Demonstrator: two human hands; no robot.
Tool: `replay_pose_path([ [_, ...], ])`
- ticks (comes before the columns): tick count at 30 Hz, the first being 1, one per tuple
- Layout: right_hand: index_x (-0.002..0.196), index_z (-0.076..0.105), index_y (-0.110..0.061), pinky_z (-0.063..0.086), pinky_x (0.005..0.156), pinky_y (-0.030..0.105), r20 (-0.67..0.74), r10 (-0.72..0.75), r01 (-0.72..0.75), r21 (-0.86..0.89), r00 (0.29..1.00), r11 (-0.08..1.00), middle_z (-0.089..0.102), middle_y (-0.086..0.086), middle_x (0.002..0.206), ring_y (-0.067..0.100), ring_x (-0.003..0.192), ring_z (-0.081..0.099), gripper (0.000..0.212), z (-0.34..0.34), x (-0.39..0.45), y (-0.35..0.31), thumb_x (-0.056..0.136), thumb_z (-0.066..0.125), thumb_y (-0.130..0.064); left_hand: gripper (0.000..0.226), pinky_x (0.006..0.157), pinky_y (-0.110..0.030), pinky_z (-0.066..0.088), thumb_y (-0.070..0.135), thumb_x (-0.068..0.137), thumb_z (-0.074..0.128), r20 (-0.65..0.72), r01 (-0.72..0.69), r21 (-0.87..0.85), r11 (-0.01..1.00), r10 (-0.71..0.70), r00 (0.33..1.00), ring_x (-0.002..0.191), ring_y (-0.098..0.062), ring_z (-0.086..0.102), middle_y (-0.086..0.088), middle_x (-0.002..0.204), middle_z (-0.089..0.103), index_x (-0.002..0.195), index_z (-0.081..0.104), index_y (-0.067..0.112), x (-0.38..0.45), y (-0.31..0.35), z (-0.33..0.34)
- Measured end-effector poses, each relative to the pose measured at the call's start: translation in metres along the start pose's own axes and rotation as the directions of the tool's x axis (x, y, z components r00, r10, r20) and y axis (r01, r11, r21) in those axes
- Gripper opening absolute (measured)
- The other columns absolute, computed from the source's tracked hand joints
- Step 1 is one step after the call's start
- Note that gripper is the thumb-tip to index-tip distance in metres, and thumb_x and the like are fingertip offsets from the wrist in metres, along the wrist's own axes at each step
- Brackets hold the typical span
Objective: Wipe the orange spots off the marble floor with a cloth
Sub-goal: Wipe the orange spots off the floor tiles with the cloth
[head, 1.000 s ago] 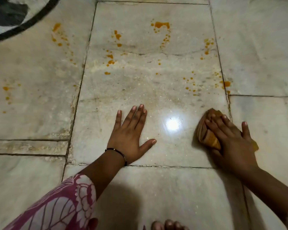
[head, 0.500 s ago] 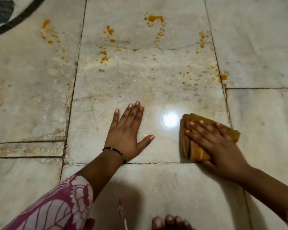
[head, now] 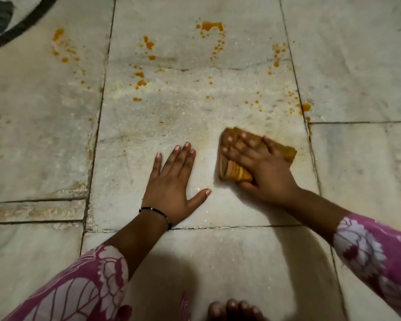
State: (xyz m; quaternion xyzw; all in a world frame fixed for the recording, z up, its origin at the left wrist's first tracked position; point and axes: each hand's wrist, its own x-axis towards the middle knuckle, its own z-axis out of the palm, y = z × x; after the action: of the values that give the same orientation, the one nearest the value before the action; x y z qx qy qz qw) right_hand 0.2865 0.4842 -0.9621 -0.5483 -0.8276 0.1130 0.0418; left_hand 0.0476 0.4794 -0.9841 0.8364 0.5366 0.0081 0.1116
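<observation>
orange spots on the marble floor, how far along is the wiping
Early. The slab's near part by the left hand looks free of spots. In hand: the right hand presses the folded orange cloth flat there. Left: orange spots across the far half, more by the right joint and on the left slab.

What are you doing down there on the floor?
A person is cleaning orange spots off the marble floor. The right hand presses a folded orange cloth flat against the tile, fingers spread over it. The left hand rests open on the floor beside it, propping the person up. The patch around the hands looks clean, but many spots are left on the tiles farther from the person, so there is plenty to wipe.
</observation>
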Motion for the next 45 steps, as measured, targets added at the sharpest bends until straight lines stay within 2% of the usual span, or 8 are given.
replay_pose_path([
  [5, 0.145, 0.03, -0.035, 0.015, 0.112, 0.049, 0.084, -0.131, 0.128, 0.032, 0.988, 0.991, 0.025, -0.008, 0.155, 0.016, 0.144, 0.019, 0.069, 0.001, -0.075, 0.02, 0.081, 0.047, -0.053, 0.084, 0.117, -0.047, 0.004, 0.07, 0.087, 0.023, -0.004, -0.003, -0.009, 1.0, 0.003, 1.0, 0.146, -0.015, 0.002, 0.0, 0.159, 0.006, 0.152, 0.011, 0.017, 0.0, -0.001, 0.001],
  [15, 0.144, 0.03, -0.037, 0.018, 0.11, 0.055, -0.024, 0.196, -0.196, 0.0, 0.98, 0.981, 0.025, -0.009, 0.153, 0.021, 0.142, 0.022, 0.069, -0.018, -0.015, 0.056, 0.077, 0.037, -0.054, 0.085, 0.118, -0.048, 0.006, 0.071, 0.087, 0.023, 0.013, 0.02, -0.014, 1.0, -0.02, 1.0, 0.146, -0.014, 0.001, 0.001, 0.159, 0.005, 0.152, 0.011, 0.017, 0.0, 0.002, -0.002],
  [24, 0.146, 0.026, -0.035, 0.017, 0.111, 0.048, 0.072, -0.093, 0.097, -0.058, 0.993, 0.994, 0.025, -0.006, 0.154, 0.02, 0.142, 0.023, 0.075, -0.006, -0.068, 0.04, 0.075, 0.045, -0.047, 0.083, 0.117, -0.044, -0.002, 0.069, 0.087, 0.024, 0.009, 0.015, -0.087, 0.996, -0.015, 1.0, 0.145, -0.008, -0.003, 0.004, 0.159, 0.003, 0.151, 0.012, 0.017, -0.002, -0.001, -0.003],
  [31, 0.146, 0.023, -0.036, 0.015, 0.11, 0.053, 0.019, 0.148, -0.147, -0.04, 0.989, 0.988, 0.022, -0.005, 0.154, 0.025, 0.142, 0.023, 0.075, -0.025, -0.031, 0.1, 0.073, 0.038, -0.047, 0.088, 0.116, -0.04, -0.014, 0.07, 0.084, 0.024, -0.03, 0.013, -0.131, 0.991, -0.017, 0.999, 0.145, -0.011, -0.007, 0.002, 0.158, -0.002, 0.151, 0.007, 0.016, 0.02, 0.003, -0.012],
  [34, 0.145, 0.028, -0.036, 0.01, 0.112, 0.053, -0.034, 0.277, -0.276, 0.023, 0.96, 0.961, 0.023, -0.007, 0.155, 0.022, 0.144, 0.019, 0.076, -0.026, 0.039, 0.089, 0.071, 0.03, -0.054, 0.092, 0.115, -0.046, -0.014, 0.073, 0.083, 0.019, -0.018, 0.043, -0.025, 0.999, -0.044, 0.999, 0.145, -0.015, -0.008, -0.003, 0.159, -0.002, 0.151, 0.004, 0.012, 0.038, 0.016, -0.008],
  [37, 0.143, 0.035, -0.033, 0.009, 0.113, 0.05, 0.017, 0.177, -0.177, 0.059, 0.984, 0.982, 0.029, -0.005, 0.154, 0.021, 0.143, 0.019, 0.078, -0.023, 0.07, 0.056, 0.068, 0.029, -0.055, 0.091, 0.115, -0.05, -0.01, 0.071, 0.086, 0.018, -0.021, 0.055, 0.042, 0.998, -0.054, 0.998, 0.146, -0.018, -0.003, -0.007, 0.16, 0.002, 0.151, 0.007, 0.009, 0.039, 0.02, -0.002],
  [42, 0.135, 0.049, -0.024, 0.021, 0.109, 0.052, 0.085, -0.033, 0.027, 0.073, 0.996, 0.997, 0.042, 0.002, 0.146, 0.025, 0.138, 0.032, 0.063, -0.025, -0.004, 0.041, 0.077, 0.041, -0.046, 0.09, 0.115, -0.05, -0.005, 0.07, 0.087, 0.02, -0.047, 0.032, 0.012, 0.999, -0.032, 0.998, 0.146, -0.02, 0.004, -0.008, 0.159, 0.007, 0.15, 0.013, 0.008, 0.038, 0.017, 0.0],
  [45, 0.128, 0.057, -0.015, 0.031, 0.105, 0.053, 0.114, 0.087, -0.089, 0.011, 0.99, 0.996, 0.052, 0.017, 0.136, 0.036, 0.128, 0.045, 0.066, -0.047, -0.024, 0.073, 0.073, 0.043, -0.048, 0.09, 0.116, -0.05, -0.001, 0.07, 0.087, 0.023, -0.051, 0.04, -0.016, 0.999, -0.041, 0.998, 0.146, -0.02, 0.002, -0.007, 0.159, 0.006, 0.151, 0.011, 0.008, 0.039, 0.019, 0.001],
])
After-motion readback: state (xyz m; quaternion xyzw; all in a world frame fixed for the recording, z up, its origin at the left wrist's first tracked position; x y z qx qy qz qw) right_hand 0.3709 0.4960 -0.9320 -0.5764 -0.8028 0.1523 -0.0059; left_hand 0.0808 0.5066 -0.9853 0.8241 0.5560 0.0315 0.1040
